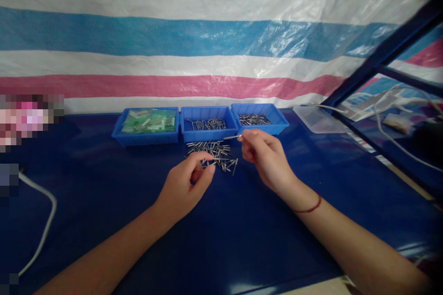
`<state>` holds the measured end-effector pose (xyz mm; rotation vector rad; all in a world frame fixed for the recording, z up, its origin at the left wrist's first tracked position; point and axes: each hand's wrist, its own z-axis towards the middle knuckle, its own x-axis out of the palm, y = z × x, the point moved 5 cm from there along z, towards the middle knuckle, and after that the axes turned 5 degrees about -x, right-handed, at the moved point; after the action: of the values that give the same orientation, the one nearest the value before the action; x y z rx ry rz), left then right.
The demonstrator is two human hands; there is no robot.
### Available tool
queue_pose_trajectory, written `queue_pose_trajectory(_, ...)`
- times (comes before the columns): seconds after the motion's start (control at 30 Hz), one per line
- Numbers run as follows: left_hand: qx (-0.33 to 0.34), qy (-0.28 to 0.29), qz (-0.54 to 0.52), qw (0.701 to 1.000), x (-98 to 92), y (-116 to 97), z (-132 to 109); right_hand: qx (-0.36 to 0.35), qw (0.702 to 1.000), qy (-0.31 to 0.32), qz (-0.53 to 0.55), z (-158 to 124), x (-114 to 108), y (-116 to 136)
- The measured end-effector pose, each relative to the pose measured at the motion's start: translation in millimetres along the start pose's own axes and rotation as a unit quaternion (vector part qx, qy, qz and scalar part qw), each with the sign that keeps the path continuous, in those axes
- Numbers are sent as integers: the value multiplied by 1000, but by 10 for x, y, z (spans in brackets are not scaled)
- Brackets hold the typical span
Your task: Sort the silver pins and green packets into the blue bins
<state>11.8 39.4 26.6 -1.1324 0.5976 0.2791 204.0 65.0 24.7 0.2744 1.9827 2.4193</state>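
Observation:
My left hand (187, 183) rests on the blue table, fingers pinched at the near edge of a loose pile of small metal pins (214, 152). My right hand (265, 156) is raised a little above the table, fingers closed on one thin metal pin (232, 137) that points left toward the middle tray. Three blue trays stand in a row behind the pile: the left tray (147, 138) holds green and clear pieces, the middle tray (207, 134) holds a few pins, the right tray (277, 122) holds more metal pins.
A clear plastic lid or box (316, 119) lies right of the trays. A dark blue frame bar (377, 55) slants up at the right, with white cables behind it. A white cable (44, 221) curves over the table's left side. A striped tarp hangs behind.

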Motion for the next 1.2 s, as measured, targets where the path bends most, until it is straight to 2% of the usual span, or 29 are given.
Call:
queue_pose_trajectory(0.07, 18, -10, 46, 999, -24, 10, 24, 52, 992, -73, 85, 116, -160, -60)
queue_pose_trajectory(0.17, 38, -1, 138, 990, -37, 38, 73, 103, 976, -129, 144, 244, -335, -116)
queue_pose_trajectory(0.23, 38, 10, 198, 979, -33, 69, 91, 124, 969, -144, 156, 270, -382, -133)
queue_pose_trajectory(0.37, 11, 33, 298, 954, -12, 156, 74, 164, 966, -116, 163, 199, -282, -141)
queue_pose_trajectory(0.5, 11, 64, 326, 943, 9, 207, 57, 183, 968, -68, 158, 109, -131, -130)
queue_pose_trajectory(0.73, 27, 84, 300, 950, 4, 211, 109, 177, 976, -8, 124, 35, -27, -176)
queue_pose_trajectory(0.87, 21, 60, 228, 972, -21, 195, 116, 148, 986, 18, 68, 10, 14, -159)
queue_pose_trajectory(0.93, 21, 31, 167, 985, -48, 166, 118, 119, 992, 40, 12, 5, 43, -135)
queue_pose_trajectory(1.03, 8, -4, 78, 997, -76, 124, 116, 47, 988, 115, -95, -26, 139, -93)
queue_pose_trajectory(1.13, -19, -6, 5, 1000, -56, 102, 98, -10, 971, 181, -156, -112, 250, -76)
queue_pose_trajectory(1.2, -23, -6, -23, 999, -36, 86, 77, -32, 967, 193, -162, -167, 288, -62)
